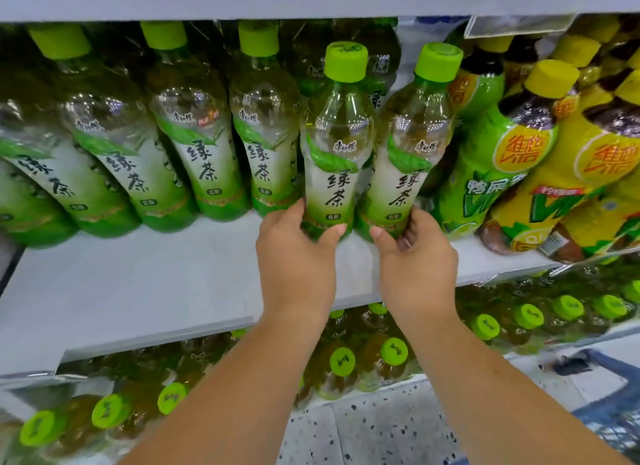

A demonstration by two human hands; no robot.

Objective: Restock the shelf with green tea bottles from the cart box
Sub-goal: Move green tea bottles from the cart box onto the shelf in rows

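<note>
Two green tea bottles with lime caps stand upright side by side on the grey shelf (138, 291). My left hand (294, 257) grips the base of the left green tea bottle (337, 146). My right hand (415, 260) grips the base of the right green tea bottle (412, 142). Both bottles sit slightly in front of the row of stocked green tea bottles (207, 153), which runs to the left along the back of the shelf. The cart box is not in view.
Yellow and green lemon tea bottles (540, 174) crowd the shelf right of my hands. The shelf below holds several bottles with lime caps (343, 360). A blue cart edge (613, 395) shows at lower right over speckled floor. The upper shelf board hangs close above the caps.
</note>
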